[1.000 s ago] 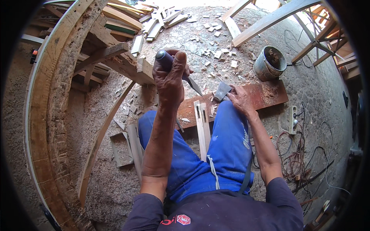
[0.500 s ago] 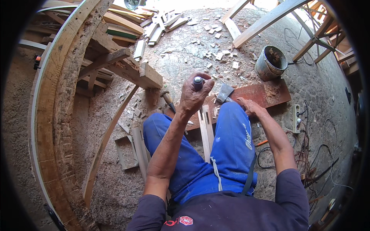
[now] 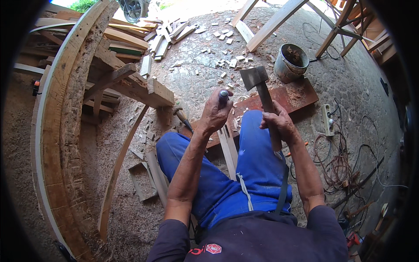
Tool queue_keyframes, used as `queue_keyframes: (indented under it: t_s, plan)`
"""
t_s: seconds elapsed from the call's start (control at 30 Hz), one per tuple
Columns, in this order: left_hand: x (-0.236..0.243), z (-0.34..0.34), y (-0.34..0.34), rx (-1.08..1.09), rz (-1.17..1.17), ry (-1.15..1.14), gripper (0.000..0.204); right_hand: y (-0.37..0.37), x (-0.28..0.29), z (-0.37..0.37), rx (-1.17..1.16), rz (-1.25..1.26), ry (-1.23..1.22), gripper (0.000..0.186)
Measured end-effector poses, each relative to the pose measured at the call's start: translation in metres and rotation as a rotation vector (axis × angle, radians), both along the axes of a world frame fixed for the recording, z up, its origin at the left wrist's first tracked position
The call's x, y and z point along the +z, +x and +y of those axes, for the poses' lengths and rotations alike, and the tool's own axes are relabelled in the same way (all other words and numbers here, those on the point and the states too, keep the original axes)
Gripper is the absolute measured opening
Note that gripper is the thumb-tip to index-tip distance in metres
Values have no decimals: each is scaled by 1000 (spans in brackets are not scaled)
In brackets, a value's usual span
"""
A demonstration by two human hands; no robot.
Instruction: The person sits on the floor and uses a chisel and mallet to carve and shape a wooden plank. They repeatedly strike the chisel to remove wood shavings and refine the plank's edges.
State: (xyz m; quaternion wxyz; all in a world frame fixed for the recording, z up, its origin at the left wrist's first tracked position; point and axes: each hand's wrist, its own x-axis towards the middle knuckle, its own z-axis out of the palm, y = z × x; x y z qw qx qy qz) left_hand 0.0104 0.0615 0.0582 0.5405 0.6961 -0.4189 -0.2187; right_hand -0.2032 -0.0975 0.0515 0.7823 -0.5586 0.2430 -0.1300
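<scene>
My left hand (image 3: 214, 111) is closed around the upright dark handle of a chisel (image 3: 223, 94), its blade hidden below the fist. Under it, between my knees, two pale wooden strips (image 3: 228, 150) lie side by side, with dark slots cut near their far ends. My right hand (image 3: 279, 122) grips the wooden handle of a hatchet (image 3: 255, 78), its metal head raised above a reddish-brown board (image 3: 301, 94). A second chisel (image 3: 183, 118) with a wooden handle leans beside my left knee.
A worn bucket (image 3: 291, 63) stands beyond the board. Offcuts (image 3: 163, 41) and chips litter the far floor. A heavy timber frame (image 3: 61, 131) curves along the left. To the right lie a power strip (image 3: 327, 120) and tangled cables (image 3: 338, 163). Wooden legs (image 3: 279, 24) stand at the far right.
My right hand has lifted the hatchet from the board and now holds it raised. My left hand stays on the chisel. The view has shifted slightly.
</scene>
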Motion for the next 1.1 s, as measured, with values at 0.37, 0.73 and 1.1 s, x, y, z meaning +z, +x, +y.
queue_keyframes:
  t_s: [0.37,0.73,1.1]
  plan:
    - [-18,-5,5,94,-40,-29,37,1,-58,33,-34,-120,605,42]
    - [-22,-19,-3,142,-174,-61,45,8,-69,23,-28,-146,746,34]
    - [-34,-19,3,193,-129,-90,45,10,-74,23,-34,-132,739,34]
